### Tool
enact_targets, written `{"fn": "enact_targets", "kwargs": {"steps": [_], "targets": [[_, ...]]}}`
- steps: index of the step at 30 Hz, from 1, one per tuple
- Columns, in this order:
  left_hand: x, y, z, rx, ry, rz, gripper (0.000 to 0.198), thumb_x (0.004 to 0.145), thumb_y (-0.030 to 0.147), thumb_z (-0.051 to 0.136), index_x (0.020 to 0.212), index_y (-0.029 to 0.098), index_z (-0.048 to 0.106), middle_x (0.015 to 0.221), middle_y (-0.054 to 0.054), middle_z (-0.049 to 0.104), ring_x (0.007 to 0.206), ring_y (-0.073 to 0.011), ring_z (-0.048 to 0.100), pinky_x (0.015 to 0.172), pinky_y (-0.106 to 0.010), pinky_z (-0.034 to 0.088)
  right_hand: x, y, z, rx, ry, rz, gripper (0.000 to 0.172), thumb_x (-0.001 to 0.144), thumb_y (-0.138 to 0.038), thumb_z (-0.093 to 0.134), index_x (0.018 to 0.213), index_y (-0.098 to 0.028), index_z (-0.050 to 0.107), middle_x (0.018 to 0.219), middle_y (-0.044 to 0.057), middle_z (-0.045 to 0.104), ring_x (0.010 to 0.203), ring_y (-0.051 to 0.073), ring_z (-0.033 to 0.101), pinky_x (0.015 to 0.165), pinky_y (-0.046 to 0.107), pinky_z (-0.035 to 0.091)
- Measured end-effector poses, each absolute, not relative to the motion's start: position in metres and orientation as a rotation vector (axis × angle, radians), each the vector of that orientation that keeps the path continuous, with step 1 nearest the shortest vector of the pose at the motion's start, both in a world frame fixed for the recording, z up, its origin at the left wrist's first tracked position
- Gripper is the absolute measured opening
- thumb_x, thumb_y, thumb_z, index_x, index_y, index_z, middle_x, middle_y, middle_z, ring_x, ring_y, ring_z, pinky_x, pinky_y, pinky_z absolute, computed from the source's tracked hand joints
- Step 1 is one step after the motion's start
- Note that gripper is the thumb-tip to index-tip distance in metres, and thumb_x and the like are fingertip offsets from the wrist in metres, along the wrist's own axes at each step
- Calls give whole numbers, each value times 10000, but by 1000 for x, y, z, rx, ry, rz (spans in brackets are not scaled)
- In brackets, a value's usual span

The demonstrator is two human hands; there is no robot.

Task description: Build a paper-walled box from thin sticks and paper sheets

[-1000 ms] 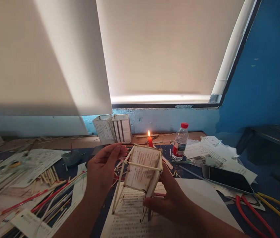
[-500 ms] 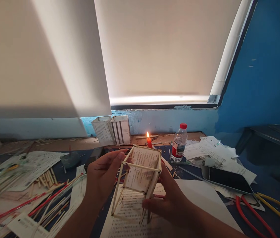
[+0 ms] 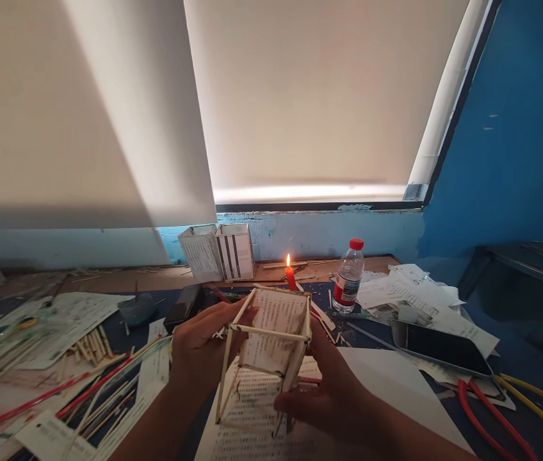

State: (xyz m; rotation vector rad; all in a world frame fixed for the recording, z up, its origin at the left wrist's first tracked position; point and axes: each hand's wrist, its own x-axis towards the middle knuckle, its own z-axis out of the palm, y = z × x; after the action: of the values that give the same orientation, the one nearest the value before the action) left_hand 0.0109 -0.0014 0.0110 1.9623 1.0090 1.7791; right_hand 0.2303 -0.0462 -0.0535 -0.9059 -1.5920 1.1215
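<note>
Between my hands is a small box-shaped stick frame (image 3: 271, 333), tilted, with printed paper panels on some sides and others open. My right hand (image 3: 333, 378) grips its right side, thumb low in front and fingers behind. My left hand (image 3: 199, 349) is at its upper left, the fingers reaching behind the left sticks against the frame; their tips are partly hidden. Under it lies a printed sheet (image 3: 247, 442). Just beyond the frame stands a lit red candle (image 3: 291, 278).
Two paper-covered stick boxes (image 3: 235, 253) stand by the wall. Right of the candle are a water bottle (image 3: 348, 278), a phone (image 3: 439, 346) and red-handled pliers (image 3: 485, 416). Loose sticks (image 3: 93, 344) and paper scraps (image 3: 55, 435) litter the left side. A black box (image 3: 184, 308) sits behind my left hand.
My left hand has shifted lower, its fingers moving from the upper left corner to behind the left side. The frame has tilted slightly; my right hand keeps its grip.
</note>
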Motion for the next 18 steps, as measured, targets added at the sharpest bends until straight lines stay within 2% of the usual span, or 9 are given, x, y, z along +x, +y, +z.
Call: {"fn": "enact_targets", "kwargs": {"steps": [8,13,18], "targets": [[16,-5,9,2004,1117,1786,207,805,218,794,976,314,863,808,-43,812,649,-204,707,667,-298,571,232,-46,-53,-919,-1613,1099,1045,708,-416,926,1570,-372,335,1352,118,599,1165,334,635,885,457,610],[13,-2,9,2058,1142,1676,87,800,241,797,864,261,852,767,-58,802,650,-219,733,612,-284,554,232,-46,-51,-895,-1629,1102,1047,707,-422,927,1571,-367,338,1350,114,601,1176,337,635,906,462,601],[10,-1,4,2048,1175,1655,35,775,260,814,783,242,784,668,-18,767,557,-182,676,574,-264,525,232,-46,-50,-883,-1622,1135,1021,697,-394,936,1551,-365,376,1344,108,610,1205,342,622,958,476,581]]}}
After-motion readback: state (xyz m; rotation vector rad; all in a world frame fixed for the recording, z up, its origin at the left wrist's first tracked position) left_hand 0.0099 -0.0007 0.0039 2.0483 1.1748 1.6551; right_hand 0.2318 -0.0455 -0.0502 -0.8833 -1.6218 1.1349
